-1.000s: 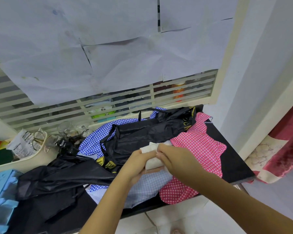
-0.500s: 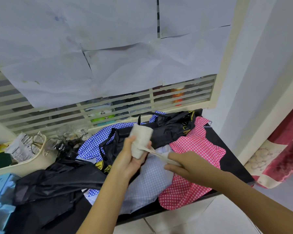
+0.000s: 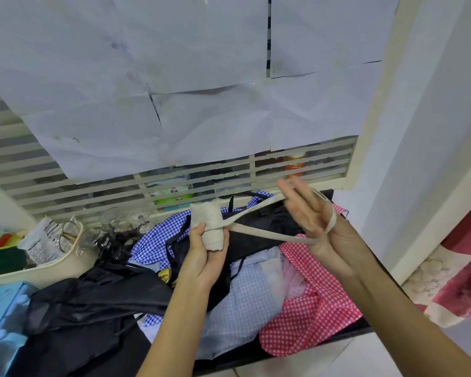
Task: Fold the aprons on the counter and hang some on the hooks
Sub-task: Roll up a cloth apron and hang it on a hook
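Head view: left hand (image 3: pixel 201 257) grips rolled apron (image 3: pixel 208 224); strap (image 3: pixel 269 236) seemingly loops right hand (image 3: pixel 318 224).

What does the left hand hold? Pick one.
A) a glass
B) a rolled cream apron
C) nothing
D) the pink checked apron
B: the left hand grips the rolled cream apron upright above the counter, and its strap runs across to loop over the right hand.
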A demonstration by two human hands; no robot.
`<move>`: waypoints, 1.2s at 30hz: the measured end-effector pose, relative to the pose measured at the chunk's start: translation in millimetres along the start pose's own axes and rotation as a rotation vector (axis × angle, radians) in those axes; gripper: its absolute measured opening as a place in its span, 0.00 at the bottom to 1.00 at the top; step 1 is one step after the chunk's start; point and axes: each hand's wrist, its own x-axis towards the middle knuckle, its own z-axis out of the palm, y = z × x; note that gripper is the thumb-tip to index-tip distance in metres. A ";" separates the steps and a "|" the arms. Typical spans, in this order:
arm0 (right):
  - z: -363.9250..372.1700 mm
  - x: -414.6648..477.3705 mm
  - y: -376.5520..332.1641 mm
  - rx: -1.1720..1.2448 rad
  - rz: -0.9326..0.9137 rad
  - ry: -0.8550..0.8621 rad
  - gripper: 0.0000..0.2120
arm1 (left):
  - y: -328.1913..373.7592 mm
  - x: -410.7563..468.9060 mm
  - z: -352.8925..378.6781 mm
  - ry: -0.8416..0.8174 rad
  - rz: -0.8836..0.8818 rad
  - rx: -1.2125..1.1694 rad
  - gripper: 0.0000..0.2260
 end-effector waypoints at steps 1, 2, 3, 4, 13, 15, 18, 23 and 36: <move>0.1 4.2 4.0 0.005 0.000 0.057 0.37 | -3.5 -1.8 3.6 -0.007 0.067 0.029 0.11; -5.3 9.3 3.6 -0.044 -0.014 0.140 0.48 | -5.0 -6.0 7.6 -0.037 0.129 0.117 0.08; -11.1 10.1 2.6 -0.087 -0.002 0.207 0.55 | -4.3 -9.9 9.0 -0.088 0.180 0.251 0.07; -17.7 10.8 -1.0 -0.115 0.032 0.264 0.58 | -2.6 -14.5 10.2 -0.158 0.217 0.429 0.05; -17.6 19.1 -42.3 -0.726 0.608 0.143 0.45 | -14.6 -25.9 -9.0 -0.444 0.117 1.389 0.06; -14.8 28.5 -30.0 -0.840 0.712 0.021 0.41 | -25.2 -27.1 -5.3 -0.445 0.096 1.324 0.09; -15.2 39.6 -17.3 -0.853 0.783 -0.044 0.46 | -32.8 -28.2 5.3 -0.437 0.057 1.315 0.14; 5.6 56.2 -24.1 -1.129 0.840 -0.008 0.43 | -43.3 -24.8 0.2 -0.423 -0.130 1.716 0.10; 42.3 54.6 0.7 -1.779 0.229 -0.201 0.10 | -28.0 -7.2 -31.1 -0.364 -0.109 1.867 0.02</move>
